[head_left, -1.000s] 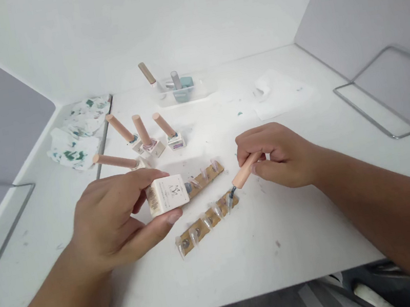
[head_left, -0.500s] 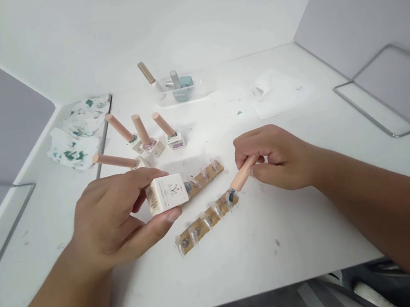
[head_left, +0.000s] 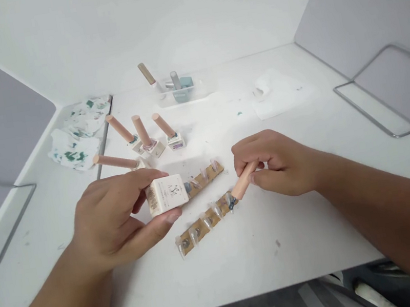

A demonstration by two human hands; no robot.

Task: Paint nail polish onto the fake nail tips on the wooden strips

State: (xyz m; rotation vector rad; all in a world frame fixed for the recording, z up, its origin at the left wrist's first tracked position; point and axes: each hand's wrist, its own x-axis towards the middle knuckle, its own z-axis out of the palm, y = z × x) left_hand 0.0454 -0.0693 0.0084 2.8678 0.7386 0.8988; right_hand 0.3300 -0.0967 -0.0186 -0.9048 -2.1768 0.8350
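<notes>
My left hand (head_left: pixel 117 214) is closed around a white square nail polish bottle (head_left: pixel 168 194), tipped on its side with its neck pointing right. Between the fingers of my right hand (head_left: pixel 274 163) is the peach handle of a nail polish brush (head_left: pixel 245 180). Its dark tip meets the clear false nail (head_left: pixel 230 202) at the right end of the near cardboard strip (head_left: pixel 201 228). Several more clear false nails stand along that strip. Behind it lies a second cardboard strip (head_left: pixel 209 177) with false nails, partly hidden by the bottle.
Several peach-capped polish bottles (head_left: pixel 151 146) stand behind my left hand. A clear tray (head_left: pixel 202 89) holding other bottles sits at the back. Stained tissues (head_left: pixel 72 148) lie at left, a white tissue (head_left: pixel 277 93) at back right. Metal wire frames (head_left: pixel 377 136) flank the white table (head_left: pixel 312 240).
My right hand and the brush have shifted slightly down and left, so the tip sits lower on the end false nail. My left hand and the bottle stay almost still.
</notes>
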